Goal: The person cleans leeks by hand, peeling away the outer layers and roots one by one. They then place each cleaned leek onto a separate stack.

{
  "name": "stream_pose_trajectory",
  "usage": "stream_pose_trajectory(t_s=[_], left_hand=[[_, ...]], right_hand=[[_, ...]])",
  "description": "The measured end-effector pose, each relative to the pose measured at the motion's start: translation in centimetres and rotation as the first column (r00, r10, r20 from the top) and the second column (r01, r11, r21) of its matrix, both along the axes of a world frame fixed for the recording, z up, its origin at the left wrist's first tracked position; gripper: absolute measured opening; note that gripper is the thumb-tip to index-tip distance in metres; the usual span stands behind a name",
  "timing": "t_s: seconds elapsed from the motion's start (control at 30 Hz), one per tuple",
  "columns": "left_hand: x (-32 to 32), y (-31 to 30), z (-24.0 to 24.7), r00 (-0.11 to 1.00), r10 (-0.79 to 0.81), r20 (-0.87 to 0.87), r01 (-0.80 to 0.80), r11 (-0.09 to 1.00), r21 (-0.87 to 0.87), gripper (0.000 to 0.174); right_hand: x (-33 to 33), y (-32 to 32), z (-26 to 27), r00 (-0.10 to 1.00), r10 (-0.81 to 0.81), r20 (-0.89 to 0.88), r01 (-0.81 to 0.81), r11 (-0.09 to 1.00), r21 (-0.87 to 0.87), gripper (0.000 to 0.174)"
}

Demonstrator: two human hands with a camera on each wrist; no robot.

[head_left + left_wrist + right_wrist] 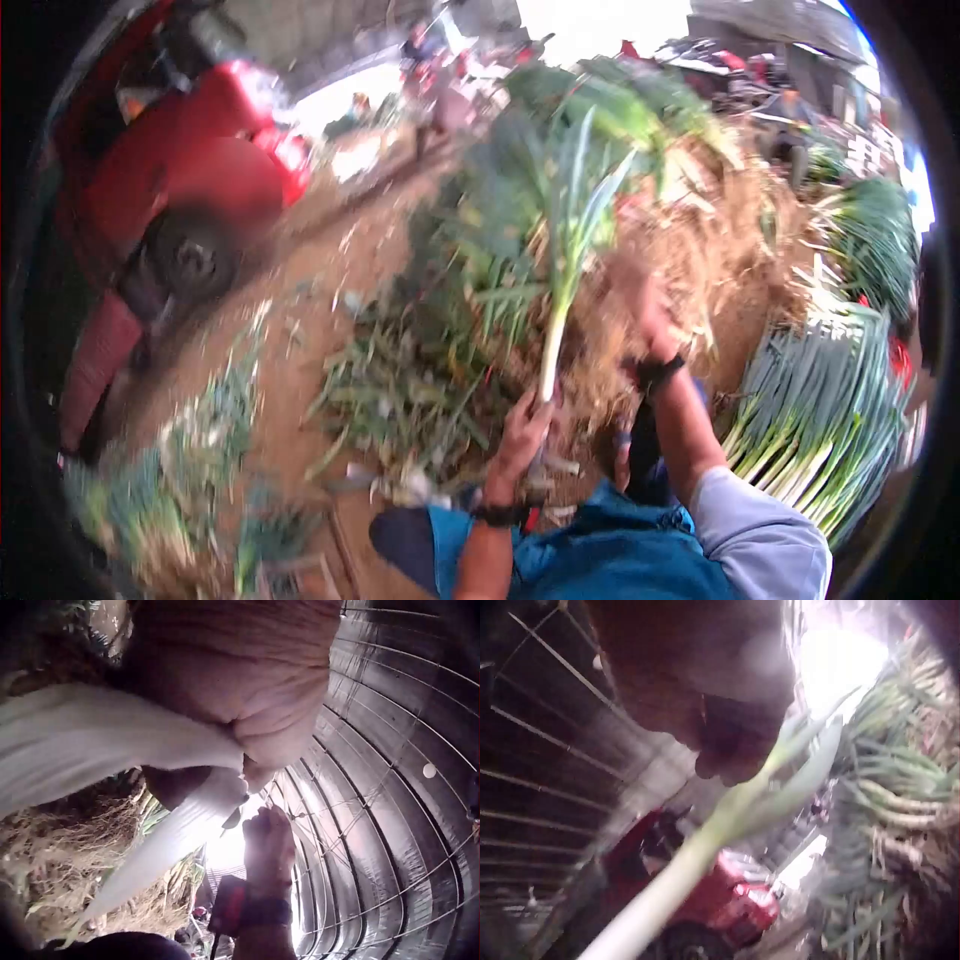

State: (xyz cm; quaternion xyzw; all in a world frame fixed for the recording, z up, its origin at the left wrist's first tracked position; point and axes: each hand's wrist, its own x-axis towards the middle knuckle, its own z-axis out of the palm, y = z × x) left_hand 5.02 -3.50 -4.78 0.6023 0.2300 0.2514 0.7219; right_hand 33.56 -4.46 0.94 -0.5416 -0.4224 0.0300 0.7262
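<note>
Grips an upright leek (565, 290) by its white base in the left hand (520, 440), with the right hand (650, 320) at two o'clock too blurred to tell its grasp.

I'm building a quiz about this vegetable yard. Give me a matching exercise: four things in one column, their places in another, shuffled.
Things:
1 leek
2 red vehicle
3 stacked leeks
4 right hand

Places:
A far left in the head view
B lying in a heap at the right
C upright, gripped by the left hand
D raised in front of the straw-coloured pile

Pairs: 1-C; 2-A; 3-B; 4-D
</note>
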Motion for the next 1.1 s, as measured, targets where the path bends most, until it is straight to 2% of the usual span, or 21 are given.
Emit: stream_pose_trajectory(t_s=[0.03,0.07,0.1,0.17,0.2,0.23,0.27,0.3,0.33,0.37,0.43,0.47,0.5,0.57,0.6,0.73,0.83,0.87,0.97,1.07,1.1], left_hand=[[-0.8,0.3,-0.2,0.996,0.051,-0.068,-0.05,0.999,0.015,0.027],[-1.3,0.3,0.6,0.998,0.053,-0.033,-0.052,0.998,0.031,0.028],[-1.0,0.0,1.0,1.0,0.017,0.013,-0.017,0.999,0.051,0.028],[-0.5,-0.3,0.1,1.0,-0.023,0.012,0.022,0.999,0.022,0.029],[-0.2,-0.4,-0.1,0.999,-0.04,0.019,0.04,0.999,0.008,0.029],[0.0,-0.3,-0.4,0.998,-0.051,0.024,0.051,0.999,-0.005,0.029],[-0.2,-0.4,-0.3,0.998,-0.058,0.022,0.059,0.998,-0.012,0.03],[-0.5,-0.3,-0.4,0.998,-0.056,0.012,0.056,0.998,-0.015,0.03],[-0.8,-0.1,-0.3,0.999,-0.052,0.006,0.052,0.999,-0.003,0.03],[-0.8,0.0,-0.4,0.999,-0.039,-0.006,0.039,0.999,0.014,0.03],[-0.8,0.2,-0.2,0.999,-0.001,-0.034,0.004,0.997,0.078,0.031],[-0.8,-0.5,0.7,0.996,0.07,-0.058,-0.062,0.99,0.128,0.033],[-1.0,0.0,0.0,0.998,0.036,-0.043,-0.029,0.988,0.152,0.036],[-0.3,0.1,-0.7,0.993,0.114,0.036,-0.117,0.873,0.474,0.048],[-0.1,0.1,0.0,0.995,0.088,-0.045,-0.062,0.913,0.404,0.044],[2.1,-0.3,-2.0,0.971,0.223,0.084,-0.207,0.613,0.762,0.046],[1.8,-1.2,-0.4,0.925,0.341,-0.165,-0.06,0.561,0.826,0.047],[1.5,-1.3,0.2,0.895,0.386,-0.222,0.003,0.493,0.87,0.048],[1.3,-1.4,1.1,0.869,0.43,-0.246,0.049,0.42,0.906,0.046],[2.3,-1.0,-1.6,0.872,0.469,-0.142,-0.116,0.48,0.869,0.045],[2.3,-0.1,-2.6,0.928,0.372,0.024,-0.234,0.531,0.814,0.037]], right_hand=[[1.1,-0.9,2.4,0.994,-0.088,-0.061,0.093,0.992,0.081,0.025],[0.8,-0.1,4.6,0.992,-0.097,-0.086,0.108,0.986,0.124,0.024],[-2.1,0.7,6.6,0.999,-0.039,-0.015,0.04,0.991,0.127,0.023],[-11.2,2.8,8.8,0.933,0.146,0.329,-0.189,0.977,0.101,0.022],[-16.5,3.2,9.3,0.791,0.263,0.553,-0.37,0.925,0.088,0.021],[-21.6,2.8,10.4,0.583,0.387,0.714,-0.565,0.825,0.014,0.021],[-25.1,1.6,11.6,0.39,0.491,0.779,-0.689,0.717,-0.107,0.021],[-26.1,1.1,12.4,0.339,0.501,0.796,-0.706,0.695,-0.137,0.021],[-25.3,1.3,12.9,0.365,0.468,0.805,-0.668,0.733,-0.123,0.022],[-23.5,2.1,13.2,0.451,0.392,0.801,-0.572,0.817,-0.078,0.022],[-16.6,3.3,12.6,0.659,0.146,0.738,-0.144,0.987,-0.067,0.024],[-13.3,3.2,11.5,0.693,0.076,0.717,0.08,0.98,-0.182,0.024],[-10.7,2.5,9.9,0.685,0.107,0.721,0.218,0.914,-0.342,0.026],[-7.4,1.2,5.9,0.637,0.268,0.722,0.352,0.733,-0.582,0.028],[-6.8,0.2,4.3,0.672,0.233,0.703,0.324,0.762,-0.561,0.026],[-5.4,-2.0,1.1,0.81,0.108,0.577,0.293,0.778,-0.556,0.025],[-4.4,-1.8,-0.2,0.943,0.063,0.326,0.128,0.837,-0.532,0.026],[-4.3,-2.0,-0.3,0.975,0.035,0.218,0.092,0.835,-0.543,0.03],[-4.1,-1.0,-1.9,0.981,-0.083,0.178,0.159,0.866,-0.473,0.034],[-3.8,-0.1,-3.6,0.963,-0.087,0.256,0.189,0.893,-0.409,0.029],[-4.8,0.5,-3.0,0.957,-0.052,0.285,0.171,0.896,-0.41,0.026]])
